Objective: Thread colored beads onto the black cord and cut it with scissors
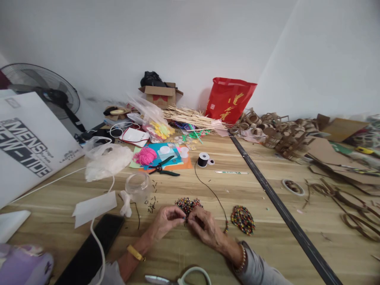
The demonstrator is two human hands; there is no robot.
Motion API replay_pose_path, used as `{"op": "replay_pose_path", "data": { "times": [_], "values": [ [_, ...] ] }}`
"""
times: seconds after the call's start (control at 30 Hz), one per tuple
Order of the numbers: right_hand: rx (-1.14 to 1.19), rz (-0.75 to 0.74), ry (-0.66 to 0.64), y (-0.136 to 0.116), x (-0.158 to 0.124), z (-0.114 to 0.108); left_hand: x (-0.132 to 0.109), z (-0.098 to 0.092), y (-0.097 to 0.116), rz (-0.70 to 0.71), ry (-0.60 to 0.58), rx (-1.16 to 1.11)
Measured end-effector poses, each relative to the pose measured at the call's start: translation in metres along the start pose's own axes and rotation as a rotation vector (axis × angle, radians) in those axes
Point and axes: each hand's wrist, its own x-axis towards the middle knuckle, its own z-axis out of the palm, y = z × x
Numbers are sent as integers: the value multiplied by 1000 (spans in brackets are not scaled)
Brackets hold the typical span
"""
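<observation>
My left hand (pixel 166 222) and my right hand (pixel 204 227) meet at the fingertips over the wooden table (pixel 208 186). Both pinch at a small dark bead or cord end between them, too small to name. Just beyond the fingers lies a pile of multicoloured beads (pixel 187 204). A second beaded piece (pixel 242 219) lies right of my right hand. A thin black cord (pixel 212 192) runs from a black cord spool (pixel 203 159) down toward my right hand. A gold bracelet is on my left wrist, a bead bracelet on my right.
Nearby are a clear jar (pixel 138 186), pliers (pixel 162 169), pink yarn (pixel 145 156), a black phone (pixel 92 249), scissors (pixel 184 278) at the near edge, a red bag (pixel 228 99), a fan (pixel 44 91), and cardboard scraps (pixel 326 158) on the right.
</observation>
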Motion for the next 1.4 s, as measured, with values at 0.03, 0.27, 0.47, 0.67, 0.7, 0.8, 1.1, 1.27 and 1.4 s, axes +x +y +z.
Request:
{"op": "replay_pose_path", "data": {
  "times": [0.03,0.27,0.47,0.67,0.7,0.8,1.1,1.27,1.4],
  "values": [
    [0,-2,2,0,0,0,0,0,0,-3,3,3],
    [-2,-1,-7,0,0,0,-1,2,1,-10,6,4],
    [-6,4,1,-2,1,0,1,5,-1,-28,9,-42],
    [6,-25,-3,-7,3,-2,0,7,0,-34,22,-12],
    [9,-26,-6,-7,3,-2,0,7,-1,-40,22,-7],
    [20,-16,-10,-7,2,-2,0,6,-3,-49,14,-5],
    [37,-76,17,-13,4,-5,-1,4,4,91,-51,65],
    [32,-60,-20,-11,2,-5,-1,5,4,245,-54,116],
    [22,-102,-61,-9,0,-4,-2,4,10,232,-38,80]
  ]
}}
